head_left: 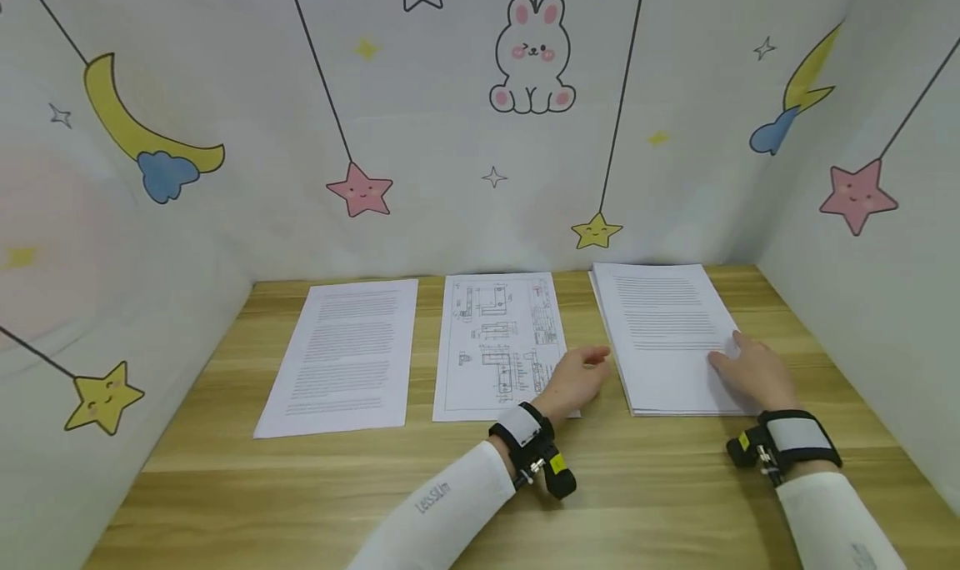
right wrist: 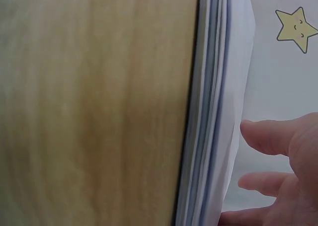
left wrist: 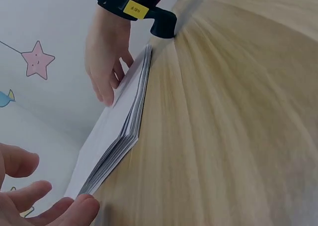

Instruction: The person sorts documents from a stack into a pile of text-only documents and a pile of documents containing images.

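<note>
A thick stack of printed paper [head_left: 663,312] lies at the right of the table, its top sheet covered with lines of text. Beside its left edge is my left hand [head_left: 576,380], fingers relaxed and reaching toward the stack. My right hand [head_left: 759,375] is at the right edge, with the thumb over the top sheet and fingers loosely extended. Close up in the right wrist view, the right hand's fingertips [right wrist: 256,136] are right at the paper. The left wrist view shows the layered edges of the stack [left wrist: 124,131] between both hands.
A sheet with technical drawings [head_left: 480,387] lies in the middle, partly behind the left hand. Further left is a single text sheet [head_left: 345,353]. White cloth walls [head_left: 450,120] with cartoon stars and a rabbit enclose the wooden table [head_left: 300,503].
</note>
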